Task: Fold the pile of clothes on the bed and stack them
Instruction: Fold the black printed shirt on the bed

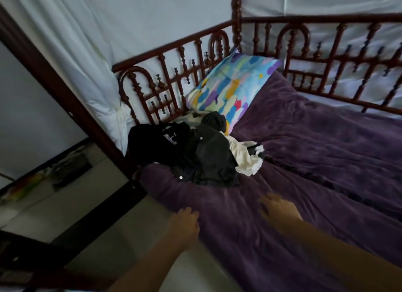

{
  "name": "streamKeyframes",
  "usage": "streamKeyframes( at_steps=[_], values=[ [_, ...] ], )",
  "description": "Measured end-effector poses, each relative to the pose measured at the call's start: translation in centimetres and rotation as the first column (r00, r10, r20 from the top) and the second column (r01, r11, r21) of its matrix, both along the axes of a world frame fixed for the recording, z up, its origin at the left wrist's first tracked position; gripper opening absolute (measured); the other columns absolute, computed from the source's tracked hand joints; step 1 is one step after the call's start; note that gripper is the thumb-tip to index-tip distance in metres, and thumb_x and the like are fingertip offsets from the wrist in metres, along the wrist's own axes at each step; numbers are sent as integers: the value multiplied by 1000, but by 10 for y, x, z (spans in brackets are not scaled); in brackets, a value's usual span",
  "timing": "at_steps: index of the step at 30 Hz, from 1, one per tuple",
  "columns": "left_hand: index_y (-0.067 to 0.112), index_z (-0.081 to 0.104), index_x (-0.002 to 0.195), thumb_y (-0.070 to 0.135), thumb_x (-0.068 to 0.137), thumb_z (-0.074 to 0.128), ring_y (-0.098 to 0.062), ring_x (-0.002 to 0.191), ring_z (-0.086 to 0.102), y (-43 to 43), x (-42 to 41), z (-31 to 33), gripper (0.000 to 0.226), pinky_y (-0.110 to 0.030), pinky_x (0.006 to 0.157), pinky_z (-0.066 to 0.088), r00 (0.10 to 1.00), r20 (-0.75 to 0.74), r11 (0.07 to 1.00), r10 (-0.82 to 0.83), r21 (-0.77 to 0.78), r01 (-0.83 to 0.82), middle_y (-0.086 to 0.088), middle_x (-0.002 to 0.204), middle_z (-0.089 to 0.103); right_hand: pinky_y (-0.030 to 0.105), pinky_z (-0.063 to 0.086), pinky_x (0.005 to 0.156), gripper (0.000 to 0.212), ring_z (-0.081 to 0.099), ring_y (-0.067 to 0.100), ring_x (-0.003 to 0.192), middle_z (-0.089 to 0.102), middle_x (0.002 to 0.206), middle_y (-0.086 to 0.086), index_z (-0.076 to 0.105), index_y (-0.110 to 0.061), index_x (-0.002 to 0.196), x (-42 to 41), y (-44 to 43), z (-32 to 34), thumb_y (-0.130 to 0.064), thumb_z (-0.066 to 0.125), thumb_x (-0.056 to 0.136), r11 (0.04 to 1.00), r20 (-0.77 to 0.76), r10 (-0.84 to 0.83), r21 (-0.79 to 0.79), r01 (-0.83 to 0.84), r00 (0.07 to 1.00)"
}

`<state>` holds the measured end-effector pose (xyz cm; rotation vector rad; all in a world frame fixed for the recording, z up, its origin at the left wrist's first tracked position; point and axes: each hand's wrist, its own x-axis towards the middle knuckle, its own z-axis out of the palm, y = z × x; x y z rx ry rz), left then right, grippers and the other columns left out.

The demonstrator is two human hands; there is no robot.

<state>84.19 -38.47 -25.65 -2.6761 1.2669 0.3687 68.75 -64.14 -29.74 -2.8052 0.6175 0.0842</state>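
Note:
A loose pile of clothes [204, 152] lies near the head of the bed: dark grey and black garments on top, a white piece [245, 159] sticking out at its right. The bed is covered by a purple blanket [315, 161]. My left hand [185, 224] hovers at the blanket's near edge, fingers relaxed and holding nothing. My right hand [278, 211] is blurred, stretched over the blanket with fingers extended, also holding nothing. Both hands are short of the pile and apart from it.
A multicoloured pillow [230, 89] leans against the dark red wooden railing [165, 74] behind the pile. White netting [87, 41] hangs around the bed frame. A dark bedpost [65, 91] runs diagonally at left, with pale floor [91, 204] beside the bed.

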Motion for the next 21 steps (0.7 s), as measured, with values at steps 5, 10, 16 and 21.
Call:
streamKeyframes(
  at_steps=[5, 10, 16, 21],
  values=[
    [19, 53, 114, 31, 96, 36, -23, 110, 52, -22, 78, -10, 27, -37, 89, 42, 999, -10, 998, 41, 46, -41, -4, 119, 53, 29, 48, 81, 33, 53, 14, 114, 53, 123, -7, 53, -30, 124, 72, -18, -18, -44, 42, 96, 998, -40, -17, 59, 19, 999],
    [19, 53, 113, 32, 96, 38, -24, 110, 53, -32, 136, -16, 26, -37, 89, 42, 992, -79, 995, 102, 14, -102, -3, 117, 54, 30, 47, 79, 33, 54, 14, 114, 53, 121, -8, 54, -31, 123, 140, -22, -26, -45, 44, 95, 994, -105, -12, 109, 23, 994],
    [19, 55, 109, 31, 93, 41, -22, 109, 55, -21, 227, -47, 24, -35, 89, 44, 979, -160, 992, 129, 31, -126, -3, 116, 55, 32, 48, 81, 34, 54, 15, 114, 53, 122, -7, 54, -31, 125, 235, -12, -39, -42, 49, 93, 988, -129, -24, 151, 44, 991],
    [20, 57, 108, 32, 94, 41, -21, 105, 57, -16, 337, -88, 24, -34, 83, 44, 974, -189, 992, 124, 33, -120, -2, 115, 57, 35, 48, 76, 31, 56, 21, 110, 53, 117, -2, 55, -25, 120, 330, 4, -63, -39, 48, 93, 990, -209, -35, 124, 61, 977]
  ],
)
